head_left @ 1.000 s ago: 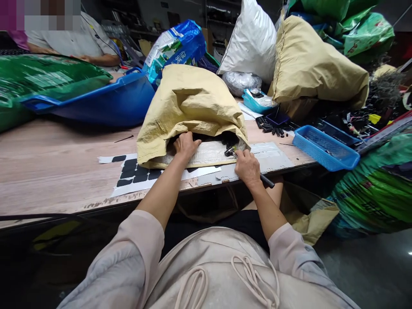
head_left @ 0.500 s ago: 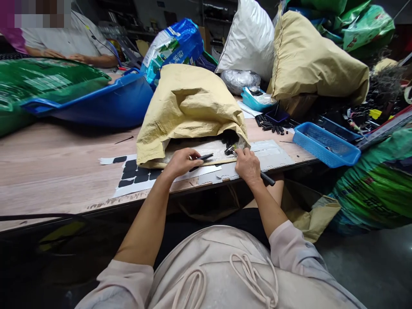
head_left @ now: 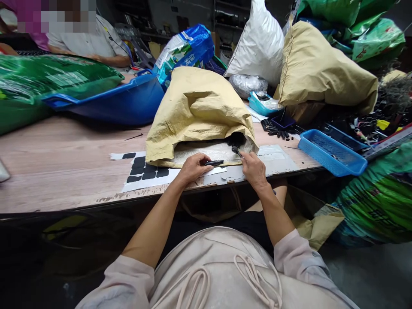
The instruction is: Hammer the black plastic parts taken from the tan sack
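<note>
A yellow paper sack (head_left: 199, 107) lies on the wooden table (head_left: 74, 163), its mouth facing me, with dark pieces inside at the right. At the mouth's lower edge, my left hand (head_left: 195, 168) is closed on a thin black piece (head_left: 214, 163). My right hand (head_left: 254, 170) grips a tool with a metal shaft and a round dark head (head_left: 235, 149), which is at the right side of the opening. Most of its handle is hidden behind the hand and wrist. Under the sack's front edge lies a white sheet with black rounded squares (head_left: 139, 170).
A blue basin (head_left: 112, 103) and a green bag (head_left: 61, 79) stand left, near a seated person in a white shirt (head_left: 93, 38). Rightward are black pieces (head_left: 280, 133), a blue basket (head_left: 331, 152), a full yellow sack (head_left: 325, 68) and a white sack (head_left: 257, 43).
The view has shifted, so the scene sits further right. The tool in my right hand has turned, and its handle end is now mostly hidden. Both hands keep their hold.
</note>
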Available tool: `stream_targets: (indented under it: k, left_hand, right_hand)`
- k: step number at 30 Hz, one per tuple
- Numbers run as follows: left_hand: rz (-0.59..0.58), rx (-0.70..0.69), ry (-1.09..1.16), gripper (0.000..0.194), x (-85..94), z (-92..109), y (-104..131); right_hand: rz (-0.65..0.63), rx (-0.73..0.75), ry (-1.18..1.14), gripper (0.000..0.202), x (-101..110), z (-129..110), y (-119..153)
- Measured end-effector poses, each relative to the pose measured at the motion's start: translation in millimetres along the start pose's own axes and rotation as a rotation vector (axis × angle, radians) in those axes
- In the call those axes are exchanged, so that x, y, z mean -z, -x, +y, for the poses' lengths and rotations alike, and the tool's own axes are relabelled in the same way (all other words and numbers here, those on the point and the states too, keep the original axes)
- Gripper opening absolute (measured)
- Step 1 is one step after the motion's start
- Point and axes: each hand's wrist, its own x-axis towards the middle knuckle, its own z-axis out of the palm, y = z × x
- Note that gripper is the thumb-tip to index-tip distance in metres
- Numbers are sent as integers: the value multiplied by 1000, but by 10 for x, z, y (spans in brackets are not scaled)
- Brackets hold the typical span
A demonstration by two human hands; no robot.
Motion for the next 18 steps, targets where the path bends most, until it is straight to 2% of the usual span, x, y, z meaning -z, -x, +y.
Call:
stream_targets:
  k: [3,7,12,16,18]
  left_hand:
    - [5,23,-12,26,-15,-3,-20]
    - [3,21,-17,25,-26,-30,-52]
    - [8,-6,-8,25,-32,-51,-71]
    - [17,-13,-19,20,-38,-42,-71]
    - [11,-11,-14,21,-37,-33,-70]
  right_hand:
    - [77,125,-241,42,-8,-78,71]
    - [75,251,-411,41,-18,-261,148]
    - [32,271,-379,41,-87,-434,198]
    - [-53,269,-287,41,-129,-467,212]
    - [-47,257,-261,41,-111,-463,215]
